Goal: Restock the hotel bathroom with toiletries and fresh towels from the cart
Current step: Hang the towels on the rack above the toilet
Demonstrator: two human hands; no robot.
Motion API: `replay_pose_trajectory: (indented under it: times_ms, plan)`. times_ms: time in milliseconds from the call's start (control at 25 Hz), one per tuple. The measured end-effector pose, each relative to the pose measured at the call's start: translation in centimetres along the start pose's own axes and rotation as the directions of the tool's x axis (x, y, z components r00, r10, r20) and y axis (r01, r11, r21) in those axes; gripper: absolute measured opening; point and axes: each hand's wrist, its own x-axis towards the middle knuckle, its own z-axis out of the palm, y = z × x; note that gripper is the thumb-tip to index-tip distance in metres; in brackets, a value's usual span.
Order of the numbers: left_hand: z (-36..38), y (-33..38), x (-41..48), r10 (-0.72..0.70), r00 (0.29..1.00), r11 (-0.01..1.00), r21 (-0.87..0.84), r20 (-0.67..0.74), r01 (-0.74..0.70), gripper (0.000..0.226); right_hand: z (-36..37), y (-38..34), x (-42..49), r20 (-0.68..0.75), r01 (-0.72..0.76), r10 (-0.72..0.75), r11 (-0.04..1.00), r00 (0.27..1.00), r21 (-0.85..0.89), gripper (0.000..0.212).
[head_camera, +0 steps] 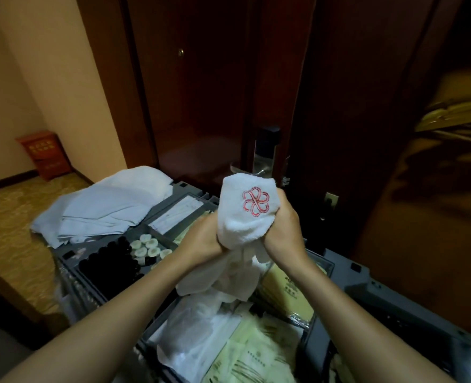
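Head view: a white hand towel (249, 214) bearing a red embroidered emblem is held upright between both hands, above the housekeeping cart (372, 275) and in front of a dark wooden door (215, 92). The left hand (203, 236) clasps the towel's gathered lower part from the left, fingers curled into the cloth; the right hand (282, 230) clenches the same bunch from the right, so that the two hands nearly meet under the rounded, emblem-bearing top. The loose tail of the towel hangs below the wrists and reaches the cart's contents. On the cart's far left lies a stack of folded white linen (109, 205); nearer, one compartment holds black-capped bottles (109, 258) and the one just beside it small round white items (148, 246). Pale yellow sachets (286, 294) fill the compartments under and right of the hands, and clear plastic-wrapped packets (198, 341) lie between the forearms. A metal lock handle (264, 156) shows on the door just above the towel. A red box (44, 153) stands on the patterned carpet at far left, against the wall.
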Motion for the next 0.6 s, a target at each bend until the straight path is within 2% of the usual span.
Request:
replay_pose_trajectory:
  times_ms: [80,240,320,480,600]
  plan:
    - [0.1,1.6,-0.4,0.045,0.995,0.999,-0.027,-0.094,-0.047,0.047,-2.9,0.7,-1.1,-0.016,0.003,-0.003,1.000,1.000,0.001,0.031]
    - [2.3,5.2,-1.5,-0.065,0.969,0.998,0.009,-0.240,0.069,0.024,-8.9,1.9,-3.5,-0.025,0.021,-0.021,1.000,0.999,-0.007,0.044]
    - [3.7,8.4,-1.9,-0.082,0.955,0.994,0.046,-0.284,0.099,0.020,-12.6,3.1,-5.1,0.006,0.012,-0.012,1.000,1.000,-0.027,0.047]
    - [5.4,12.8,-3.7,0.030,0.929,0.989,0.148,-0.369,0.026,0.019,-17.5,5.0,-7.0,0.086,-0.007,0.017,0.994,0.996,-0.108,0.036]
    - [5.7,16.0,-5.6,0.113,0.886,0.989,0.133,-0.449,-0.059,0.026,-19.8,5.4,-8.4,0.183,-0.002,0.020,0.995,0.983,-0.103,0.029]
